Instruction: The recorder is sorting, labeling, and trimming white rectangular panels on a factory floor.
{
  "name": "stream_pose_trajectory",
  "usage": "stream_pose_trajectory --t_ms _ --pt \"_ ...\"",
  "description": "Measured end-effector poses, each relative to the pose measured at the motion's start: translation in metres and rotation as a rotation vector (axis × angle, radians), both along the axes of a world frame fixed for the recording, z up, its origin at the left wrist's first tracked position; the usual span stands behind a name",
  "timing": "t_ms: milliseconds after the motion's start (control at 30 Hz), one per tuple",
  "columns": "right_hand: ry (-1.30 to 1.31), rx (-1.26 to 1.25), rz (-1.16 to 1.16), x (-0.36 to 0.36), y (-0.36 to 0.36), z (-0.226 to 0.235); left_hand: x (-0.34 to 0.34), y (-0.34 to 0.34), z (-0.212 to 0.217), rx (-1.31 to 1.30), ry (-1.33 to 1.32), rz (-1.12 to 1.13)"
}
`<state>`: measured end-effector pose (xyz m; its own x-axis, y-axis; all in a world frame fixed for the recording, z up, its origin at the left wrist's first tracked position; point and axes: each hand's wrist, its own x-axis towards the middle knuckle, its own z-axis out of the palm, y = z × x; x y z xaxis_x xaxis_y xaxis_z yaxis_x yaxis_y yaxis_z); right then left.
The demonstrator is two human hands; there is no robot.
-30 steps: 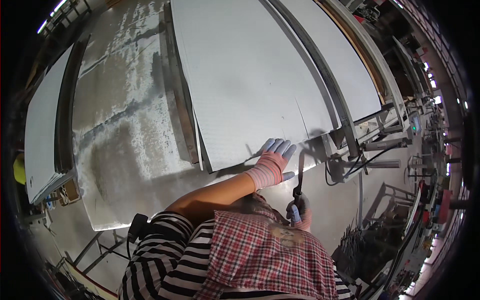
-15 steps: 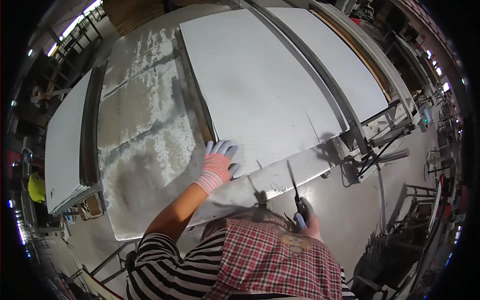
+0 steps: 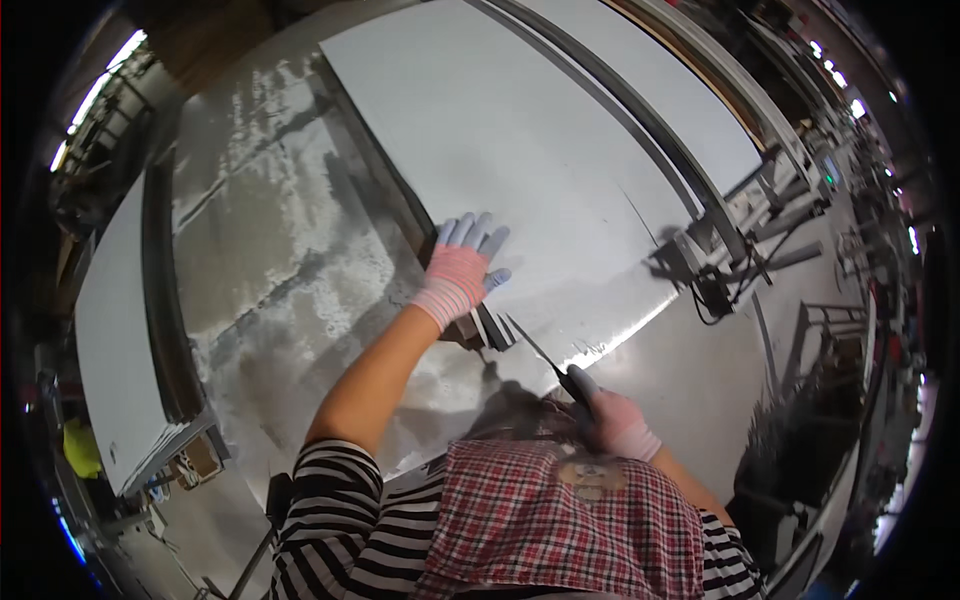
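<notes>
My left hand (image 3: 465, 262), in a grey and pink striped glove, lies with fingers outstretched on the near left corner of a large white board (image 3: 560, 150). The thumb points to the right across its surface. A knife (image 3: 545, 355) with a long thin blade and black handle is in my gloved right hand (image 3: 612, 418), which is closed round the handle. Its blade slants up and left, and the tip is close to the board's near edge below my left hand. Dark and white strips show at that edge; whether the blade touches them I cannot tell.
The board lies on a metal table (image 3: 265, 255) with worn white patches. A long dark rail (image 3: 640, 100) crosses it, ending in a bracket (image 3: 705, 280) at right. Another stack of white boards (image 3: 125, 350) stands at left. A yellow item (image 3: 82, 448) is beside it.
My right hand has moved up, and the knife has swung from pointing away to slanting left toward the board's corner. My left hand now rests farther onto the board. The view has shifted.
</notes>
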<state>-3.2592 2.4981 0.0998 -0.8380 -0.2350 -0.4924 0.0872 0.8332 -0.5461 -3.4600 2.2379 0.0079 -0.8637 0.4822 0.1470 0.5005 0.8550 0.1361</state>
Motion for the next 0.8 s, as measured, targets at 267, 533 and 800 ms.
stream_pose_trajectory --t_ms 267,533,800 --pt "-0.102 0.232 0.017 -0.005 -0.039 0.032 -0.014 -0.001 -0.003 -0.130 -0.106 -0.071" --pt "-0.186 0.374 0.062 -0.022 -0.064 0.065 -0.012 -0.003 -0.007 -0.104 -0.087 -0.071" --pt "-0.282 0.506 0.129 -0.054 -0.087 0.088 -0.017 -0.008 -0.008 -0.028 -0.079 -0.077"
